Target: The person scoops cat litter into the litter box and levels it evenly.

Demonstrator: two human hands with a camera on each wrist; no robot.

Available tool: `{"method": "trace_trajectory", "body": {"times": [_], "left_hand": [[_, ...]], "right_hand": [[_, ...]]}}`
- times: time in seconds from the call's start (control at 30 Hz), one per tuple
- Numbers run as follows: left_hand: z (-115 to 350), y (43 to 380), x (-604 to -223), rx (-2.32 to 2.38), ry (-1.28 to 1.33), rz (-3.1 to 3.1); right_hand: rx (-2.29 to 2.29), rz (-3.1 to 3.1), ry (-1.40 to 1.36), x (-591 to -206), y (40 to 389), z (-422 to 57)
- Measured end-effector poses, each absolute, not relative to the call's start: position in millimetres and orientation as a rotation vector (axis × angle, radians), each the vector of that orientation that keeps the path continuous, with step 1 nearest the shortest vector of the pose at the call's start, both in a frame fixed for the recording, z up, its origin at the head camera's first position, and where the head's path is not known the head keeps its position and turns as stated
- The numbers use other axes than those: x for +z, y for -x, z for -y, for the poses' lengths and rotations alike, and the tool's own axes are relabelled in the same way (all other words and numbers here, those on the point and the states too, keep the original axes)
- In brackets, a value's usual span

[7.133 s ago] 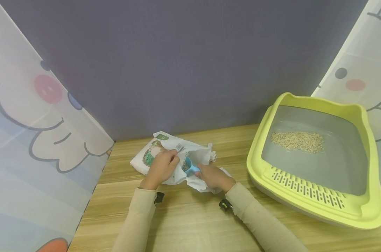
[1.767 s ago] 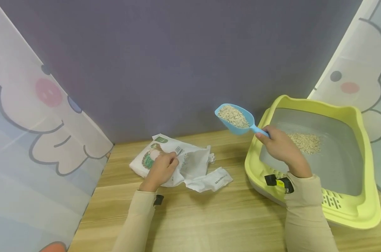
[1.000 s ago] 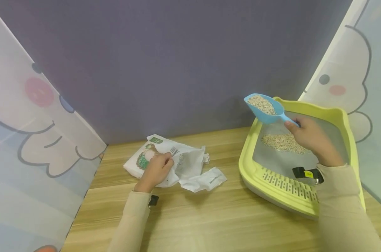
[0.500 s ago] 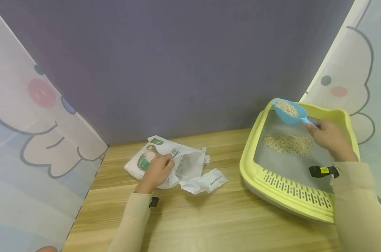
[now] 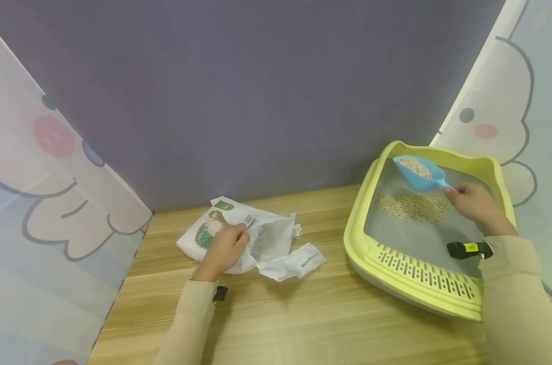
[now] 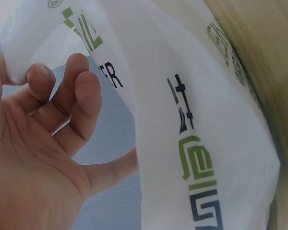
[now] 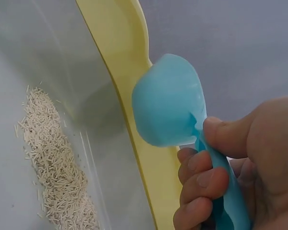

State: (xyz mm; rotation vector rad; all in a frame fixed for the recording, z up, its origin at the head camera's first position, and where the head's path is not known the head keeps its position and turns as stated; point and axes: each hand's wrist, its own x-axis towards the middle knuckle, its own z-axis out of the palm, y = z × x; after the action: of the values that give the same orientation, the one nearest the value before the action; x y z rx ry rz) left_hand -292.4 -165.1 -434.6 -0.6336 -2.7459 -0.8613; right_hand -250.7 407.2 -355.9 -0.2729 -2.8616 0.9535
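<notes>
Blue scoop, then: where was it, and how did it lie?

Over the far part of the yellow-rimmed tray, beyond the pellet patch on its grey floor. A load of pellets sat in the bowl. The long axis slanted: handle toward the person and to the right, lip away and to the left, facing the far-left corner of the rim.

Which hand was nearer?

The right hand, easily. Its fingers were wrapped round the handle, thumb along the top, so the bowl lay ahead of it and to its left. The left hand was well apart, over at the white bag; its thumb and finger seemed to pinch the bag's edge, though the wrist view cut the thumb off.

And the edges, the room to move?

The tightest was on the far left: the lip was near the raised rim, with the dark wall just behind. The tray floor stretched toward the person and rightward, as far as the slotted ledge. I couldn't tell how high the bowl hung above the floor.
</notes>
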Motion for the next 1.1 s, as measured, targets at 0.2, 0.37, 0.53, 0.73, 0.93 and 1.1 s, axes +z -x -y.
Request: {"method": "trace_trajectory", "body": {"times": [0.2,0.37,0.53,0.73,0.93,1.1], "left_hand": [[165.4,291.4,-434.1,-0.856,0.626,2.735],[165.6,291.6,-434.3,-0.847,0.631,2.725],[165.2,291.5,-435.0,-0.857,0.630,2.731],[164.4,289.5,-434.2,-0.881,0.626,2.740],[164.0,288.8,-433.7,-0.873,0.625,2.745],[163.8,289.4,-434.1,-0.856,0.626,2.736]], "right_hand": [[0.944,2.907,0.281,-360.1,249.7,-409.5],[0.863,2.962,0.289,-361.4,248.5,-411.4],[0.855,3.042,0.279,-362.8,246.8,-412.8],[0.868,3.112,0.236,-365.7,245.5,-412.3],[0.908,3.139,0.247,-370.8,249.5,-408.8],[0.972,3.138,0.268,-369.6,250.7,-404.2]]}}
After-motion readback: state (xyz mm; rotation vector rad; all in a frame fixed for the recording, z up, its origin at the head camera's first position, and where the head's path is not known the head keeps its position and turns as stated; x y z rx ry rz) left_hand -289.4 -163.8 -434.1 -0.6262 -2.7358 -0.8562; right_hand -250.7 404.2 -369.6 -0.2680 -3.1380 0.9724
